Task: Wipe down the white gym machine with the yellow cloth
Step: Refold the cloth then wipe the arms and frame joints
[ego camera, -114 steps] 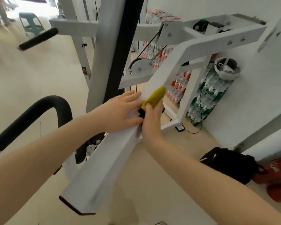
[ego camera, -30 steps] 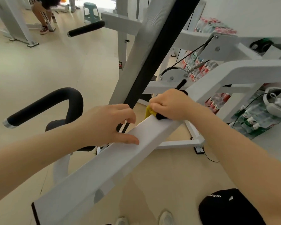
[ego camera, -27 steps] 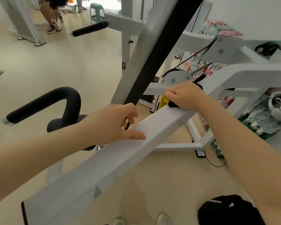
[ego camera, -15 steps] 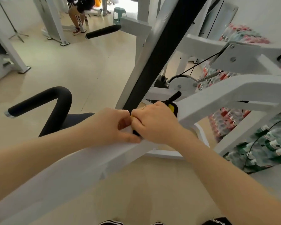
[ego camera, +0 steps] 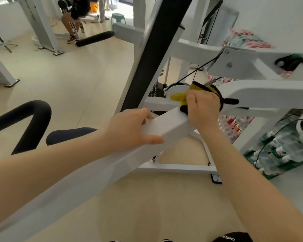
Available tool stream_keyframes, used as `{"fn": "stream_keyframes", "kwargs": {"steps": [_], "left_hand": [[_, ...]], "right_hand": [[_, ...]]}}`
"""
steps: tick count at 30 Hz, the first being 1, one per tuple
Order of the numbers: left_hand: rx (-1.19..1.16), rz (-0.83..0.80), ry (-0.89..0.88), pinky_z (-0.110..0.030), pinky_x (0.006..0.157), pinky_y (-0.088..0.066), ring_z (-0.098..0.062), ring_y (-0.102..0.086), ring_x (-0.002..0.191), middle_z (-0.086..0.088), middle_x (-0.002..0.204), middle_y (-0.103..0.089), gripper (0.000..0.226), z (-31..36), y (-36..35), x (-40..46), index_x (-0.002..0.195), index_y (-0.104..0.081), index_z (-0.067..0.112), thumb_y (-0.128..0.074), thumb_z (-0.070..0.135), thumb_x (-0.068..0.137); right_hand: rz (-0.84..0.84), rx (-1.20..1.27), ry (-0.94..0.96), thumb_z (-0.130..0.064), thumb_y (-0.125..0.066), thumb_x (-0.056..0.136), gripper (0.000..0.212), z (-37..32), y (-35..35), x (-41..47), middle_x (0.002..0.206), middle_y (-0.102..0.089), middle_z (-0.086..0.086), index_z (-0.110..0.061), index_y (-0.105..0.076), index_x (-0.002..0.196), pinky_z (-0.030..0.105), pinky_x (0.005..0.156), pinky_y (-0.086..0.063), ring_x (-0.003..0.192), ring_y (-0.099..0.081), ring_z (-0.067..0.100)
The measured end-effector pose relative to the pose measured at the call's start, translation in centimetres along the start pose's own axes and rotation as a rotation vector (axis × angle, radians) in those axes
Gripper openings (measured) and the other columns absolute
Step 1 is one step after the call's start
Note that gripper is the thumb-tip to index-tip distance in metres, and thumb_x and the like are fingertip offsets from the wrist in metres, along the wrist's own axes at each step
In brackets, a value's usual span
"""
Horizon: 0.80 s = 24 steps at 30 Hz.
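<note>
Yellow Cloth at the Upper End of the White Beam

Yellow cloth [ego camera: 179, 98], edged in black, sits bunched on the top face of the sloping beam [ego camera: 166, 126] of the white gym machine [ego camera: 262, 91], just below the pulley [ego camera: 177, 88]. The right hand [ego camera: 202, 109] clenches the cloth and presses it to the metal. The left hand [ego camera: 129, 130] grasps the beam lower down, thumb along its side face. Judged progress: wiping is under way; cleaned areas cannot be told from uncleaned ones, and the crossbars, bracket and base frame appear still to do. Shrink-wrapped packs of bottles [ego camera: 276, 151] stand against the wall beyond.
</note>
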<state>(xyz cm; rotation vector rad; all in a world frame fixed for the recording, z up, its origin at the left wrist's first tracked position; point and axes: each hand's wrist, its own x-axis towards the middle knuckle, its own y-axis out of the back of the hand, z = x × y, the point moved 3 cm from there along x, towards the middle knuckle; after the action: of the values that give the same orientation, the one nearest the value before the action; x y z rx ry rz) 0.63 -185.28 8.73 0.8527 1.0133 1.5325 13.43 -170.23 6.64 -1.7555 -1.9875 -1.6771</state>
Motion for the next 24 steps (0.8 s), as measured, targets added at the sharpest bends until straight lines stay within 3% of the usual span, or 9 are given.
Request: {"fn": "stream_keyframes", "kwargs": {"steps": [2, 4, 6, 8, 11, 15, 19, 22, 24], "left_hand": [[0.049, 0.018, -0.032, -0.021, 0.069, -0.035, -0.006, -0.045, 0.084, 0.015, 0.097, -0.045, 0.063, 0.5, -0.3, 0.6, 0.118, -0.047, 0.026, -0.062, 0.064, 0.069], [0.063, 0.024, -0.059, -0.021, 0.071, -0.037, -0.006, -0.046, 0.084, 0.014, 0.099, -0.045, 0.064, 0.9, -0.7, 1.4, 0.118, -0.047, 0.026, -0.061, 0.064, 0.069], [0.063, 0.033, -0.073, -0.023, 0.073, -0.041, -0.007, -0.047, 0.085, 0.011, 0.103, -0.049, 0.062, 1.6, -0.9, 2.4, 0.118, -0.048, 0.025, -0.062, 0.062, 0.070], [0.064, 0.047, -0.068, -0.025, 0.077, -0.043, -0.009, -0.048, 0.089, 0.009, 0.108, -0.052, 0.060, 2.3, -1.0, 3.5, 0.118, -0.048, 0.024, -0.063, 0.060, 0.072], [0.064, 0.037, -0.009, -0.027, 0.076, -0.043, -0.011, -0.049, 0.090, 0.008, 0.102, -0.052, 0.058, 3.5, -1.3, 5.5, 0.114, -0.050, 0.022, -0.063, 0.061, 0.073], [0.174, 0.045, 0.039, -0.032, 0.075, -0.049, -0.015, -0.054, 0.084, 0.002, 0.093, -0.054, 0.056, 5.6, -2.1, 7.7, 0.106, -0.052, 0.016, -0.060, 0.062, 0.074], [0.256, 0.070, 0.067, -0.030, 0.068, -0.041, -0.017, -0.053, 0.079, 0.000, 0.089, -0.053, 0.051, 6.3, -2.3, 7.9, 0.098, -0.050, 0.015, -0.059, 0.060, 0.075], [0.202, 0.085, 0.087, -0.029, 0.068, -0.041, -0.016, -0.049, 0.080, 0.000, 0.092, -0.047, 0.051, 6.4, -2.4, 7.6, 0.102, -0.050, 0.015, -0.061, 0.056, 0.075], [0.231, 0.096, 0.067, -0.028, 0.069, -0.039, -0.015, -0.045, 0.081, 0.000, 0.094, -0.043, 0.052, 6.5, -2.5, 7.4, 0.106, -0.050, 0.012, -0.060, 0.054, 0.077]], "right_hand": [[0.080, 0.139, -0.043, -0.032, -0.021, 0.091, 0.053, -1.3, -0.8, -3.3, 0.103, -0.069, 0.007, -0.013, -0.070, 0.096, 0.033, 0.100, -0.026, 0.105, -0.057, 0.024], [0.065, 0.197, -0.004, -0.036, -0.019, 0.098, 0.054, -1.8, -1.4, -5.7, 0.128, -0.058, 0.005, -0.010, -0.060, 0.122, 0.029, 0.113, -0.009, 0.127, -0.040, 0.019], [0.038, 0.156, 0.100, -0.040, -0.012, 0.101, 0.059, -0.6, -1.5, -5.9, 0.138, -0.049, 0.008, -0.008, -0.051, 0.132, 0.029, 0.115, -0.003, 0.134, -0.029, 0.020], [0.047, 0.114, 0.090, -0.039, -0.013, 0.100, 0.058, 2.4, -1.1, -4.0, 0.140, -0.046, 0.011, -0.007, -0.049, 0.133, 0.035, 0.116, -0.008, 0.136, -0.029, 0.024], [0.073, 0.089, -0.105, -0.037, -0.015, 0.096, 0.058, 8.2, 0.0, -0.7, 0.145, -0.040, 0.011, -0.008, -0.047, 0.135, 0.044, 0.116, -0.013, 0.140, -0.024, 0.028], [0.033, 0.079, -0.302, -0.035, -0.012, 0.090, 0.063, 12.3, 1.3, 2.5, 0.155, -0.019, 0.010, -0.009, -0.032, 0.144, 0.031, 0.115, 0.001, 0.145, -0.006, 0.026], [0.082, 0.414, -0.449, -0.039, -0.017, 0.088, 0.066, 7.7, -0.6, -0.3, 0.157, 0.003, 0.002, -0.016, -0.009, 0.149, 0.032, 0.115, 0.007, 0.144, 0.008, 0.020], [0.110, 0.553, -0.290, -0.042, -0.017, 0.086, 0.054, 2.1, -2.2, -5.4, 0.149, 0.009, -0.013, -0.037, -0.006, 0.138, 0.031, 0.116, 0.006, 0.141, 0.009, 0.010], [0.130, 0.589, -0.276, -0.042, -0.018, 0.085, 0.054, 2.5, -2.4, -5.5, 0.150, 0.007, -0.008, -0.034, -0.009, 0.137, 0.036, 0.117, 0.001, 0.143, 0.004, 0.018]]}}
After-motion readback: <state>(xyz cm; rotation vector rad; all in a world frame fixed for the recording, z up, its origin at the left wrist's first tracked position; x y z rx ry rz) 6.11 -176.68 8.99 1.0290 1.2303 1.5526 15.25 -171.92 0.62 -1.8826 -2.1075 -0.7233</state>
